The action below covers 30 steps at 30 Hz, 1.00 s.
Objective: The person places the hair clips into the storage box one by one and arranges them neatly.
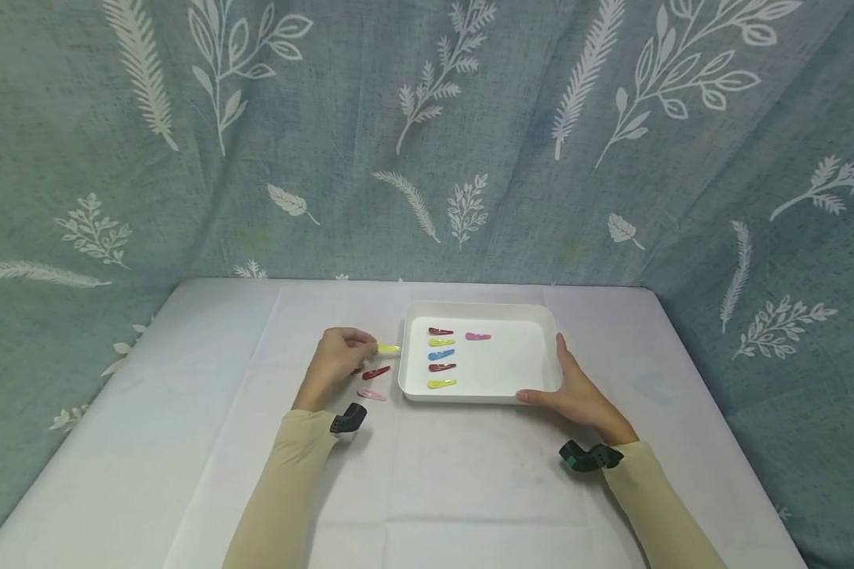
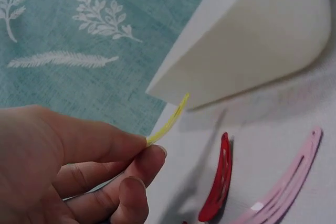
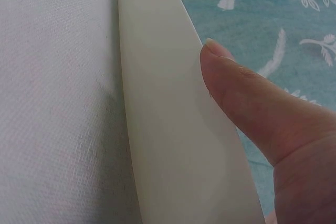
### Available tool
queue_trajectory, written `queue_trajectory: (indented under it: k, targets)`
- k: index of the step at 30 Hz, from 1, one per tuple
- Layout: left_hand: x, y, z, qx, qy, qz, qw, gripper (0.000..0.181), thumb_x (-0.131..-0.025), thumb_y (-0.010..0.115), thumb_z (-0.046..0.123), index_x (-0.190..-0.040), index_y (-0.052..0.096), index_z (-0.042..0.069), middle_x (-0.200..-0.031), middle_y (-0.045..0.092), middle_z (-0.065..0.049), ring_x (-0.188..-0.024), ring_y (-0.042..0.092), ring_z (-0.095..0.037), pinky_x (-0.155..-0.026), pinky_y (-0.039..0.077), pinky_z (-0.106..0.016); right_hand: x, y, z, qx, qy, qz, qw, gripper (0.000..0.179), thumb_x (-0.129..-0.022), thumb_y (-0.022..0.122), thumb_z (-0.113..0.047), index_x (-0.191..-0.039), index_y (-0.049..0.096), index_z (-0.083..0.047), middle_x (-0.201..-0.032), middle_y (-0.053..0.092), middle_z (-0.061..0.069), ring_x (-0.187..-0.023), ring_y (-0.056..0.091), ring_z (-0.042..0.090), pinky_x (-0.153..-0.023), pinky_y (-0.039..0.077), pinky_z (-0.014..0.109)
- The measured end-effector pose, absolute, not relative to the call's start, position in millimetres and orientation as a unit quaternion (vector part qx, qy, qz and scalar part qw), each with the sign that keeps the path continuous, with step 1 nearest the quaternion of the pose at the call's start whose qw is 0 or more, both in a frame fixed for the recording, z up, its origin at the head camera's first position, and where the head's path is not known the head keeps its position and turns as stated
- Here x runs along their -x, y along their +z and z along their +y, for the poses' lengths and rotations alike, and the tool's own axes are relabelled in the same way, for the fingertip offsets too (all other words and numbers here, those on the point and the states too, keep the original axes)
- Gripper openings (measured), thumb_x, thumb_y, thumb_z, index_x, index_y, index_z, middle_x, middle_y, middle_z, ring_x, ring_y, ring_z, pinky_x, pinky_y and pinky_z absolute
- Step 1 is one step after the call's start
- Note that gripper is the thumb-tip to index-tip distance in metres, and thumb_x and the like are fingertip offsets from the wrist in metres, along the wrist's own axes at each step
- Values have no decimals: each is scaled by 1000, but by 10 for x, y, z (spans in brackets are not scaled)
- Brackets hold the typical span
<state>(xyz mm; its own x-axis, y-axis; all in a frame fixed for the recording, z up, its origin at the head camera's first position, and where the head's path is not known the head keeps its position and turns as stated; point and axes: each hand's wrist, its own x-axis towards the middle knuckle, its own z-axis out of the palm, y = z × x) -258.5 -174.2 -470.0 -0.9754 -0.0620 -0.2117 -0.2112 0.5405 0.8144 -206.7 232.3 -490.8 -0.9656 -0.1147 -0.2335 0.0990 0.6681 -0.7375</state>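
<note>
My left hand point(image 1: 336, 362) pinches a yellow snap hair clip point(image 1: 387, 348) between thumb and fingertips, just left of the white tray point(image 1: 498, 371). In the left wrist view the clip point(image 2: 173, 121) points at the tray's outer wall point(image 2: 262, 40). Under that hand, a dark red clip point(image 1: 375, 372) and a pink clip point(image 1: 372, 394) lie on the cloth. My right hand point(image 1: 576, 395) holds the tray's near right corner, its thumb point(image 3: 231, 85) against the rim in the right wrist view; its other fingers are mostly hidden.
Inside the tray, several clips form a column at the left: red point(image 1: 440, 332), yellow point(image 1: 441, 343), blue point(image 1: 441, 355), red point(image 1: 442, 367) and yellow point(image 1: 441, 384). A pink clip point(image 1: 478, 337) lies right of the top one. Patterned fabric point(image 1: 427, 197) hangs behind the white-covered table point(image 1: 470, 490).
</note>
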Motion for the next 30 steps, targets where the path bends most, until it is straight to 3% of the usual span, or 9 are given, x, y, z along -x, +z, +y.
queue_trajectory:
  k: [10, 24, 30]
  targets:
    - [2582, -4617, -1724, 73, 482, 870, 73, 27, -99, 64, 24, -115, 74, 5, -111, 78, -14, -86, 70, -24, -73, 58, -33, 2067, -4879, 2326, 5, -407, 903, 134, 143, -78, 84, -59, -163, -22, -13, -174, -8, 20, -161, 1, 44, -126, 12, 65]
    - [2487, -4480, -1704, 99, 529, 838, 84, 30, -99, 67, 25, -121, 71, 6, -118, 77, -13, -113, 66, -34, -91, 59, -44, 2074, -4893, 2321, 6, -416, 900, 133, 143, -77, 85, -57, -163, -20, -11, -174, -8, 21, -161, 2, 44, -126, 13, 65]
    - [2482, -4460, -1641, 95, 524, 842, 79, 29, -98, 68, 28, -119, 73, 10, -111, 79, -6, -100, 62, -22, -85, 56, -41, 2081, -4896, 2313, 3, -418, 899, 132, 142, -78, 85, -56, -164, -19, -12, -174, -7, 20, -161, 2, 44, -126, 13, 65]
